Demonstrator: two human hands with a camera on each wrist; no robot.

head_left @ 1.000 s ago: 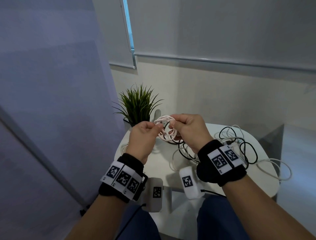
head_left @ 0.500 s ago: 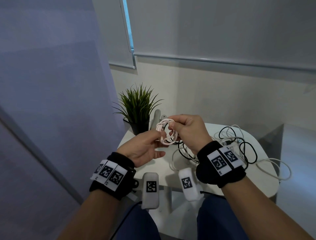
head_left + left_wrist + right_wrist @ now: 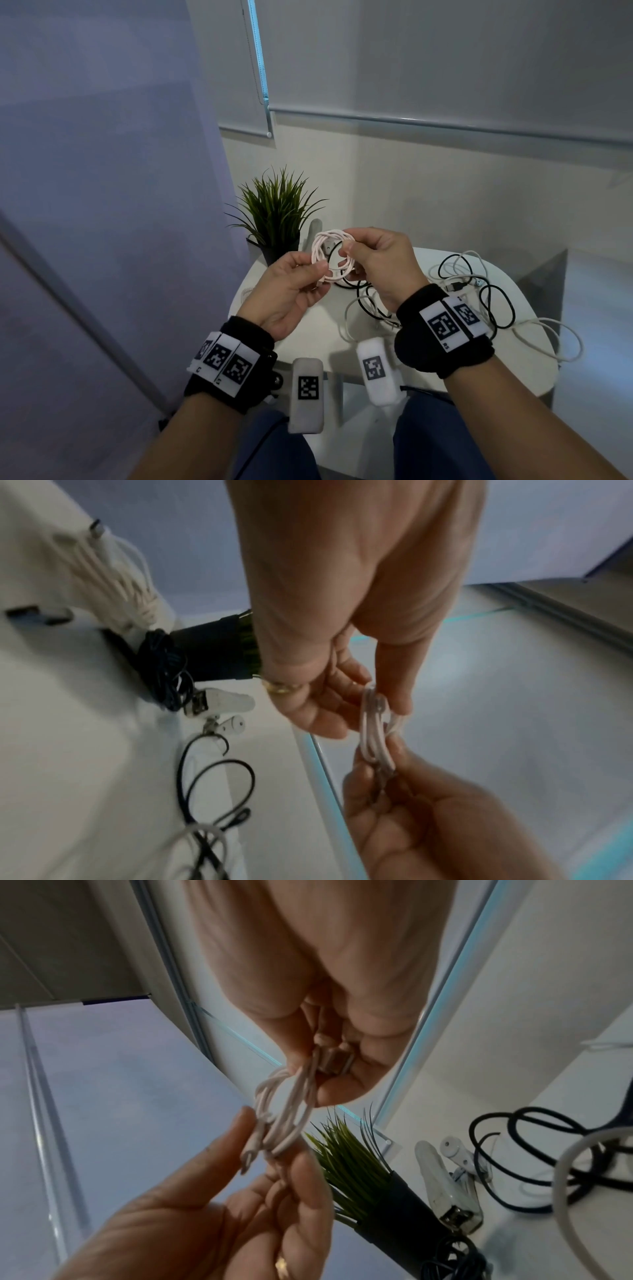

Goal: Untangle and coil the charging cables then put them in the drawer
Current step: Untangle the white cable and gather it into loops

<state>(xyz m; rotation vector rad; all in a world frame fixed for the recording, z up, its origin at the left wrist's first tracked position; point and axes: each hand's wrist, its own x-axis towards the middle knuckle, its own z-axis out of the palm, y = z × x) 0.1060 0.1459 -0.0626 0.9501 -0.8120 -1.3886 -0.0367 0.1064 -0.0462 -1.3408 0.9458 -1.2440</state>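
Observation:
A small pale pink-white cable coil [image 3: 319, 247] hangs above the table between both hands. My left hand [image 3: 320, 270], palm turned up, pinches its lower left side. At the coil's right side my right hand [image 3: 346, 250] pinches the loops. In the left wrist view the coil [image 3: 373, 739] sits between the left hand [image 3: 369, 712] above and the right hand [image 3: 380, 767] below. In the right wrist view the right hand [image 3: 315, 1074] holds the coil [image 3: 284, 1123] and a metal plug [image 3: 334, 1061]; the left hand [image 3: 274, 1139] grips the lower loops. No drawer is in view.
A tangle of black and white cables [image 3: 472, 294] lies on the white round-edged table [image 3: 308, 329], reaching over its right edge. A potted plant [image 3: 277, 212] stands at the back left. A wound white cable [image 3: 113, 569] and a black bundle [image 3: 161, 664] lie beside it.
My left hand turned palm up, dropped a little off the coil, then came back to pinch its lower left side. The right hand kept hold and barely moved.

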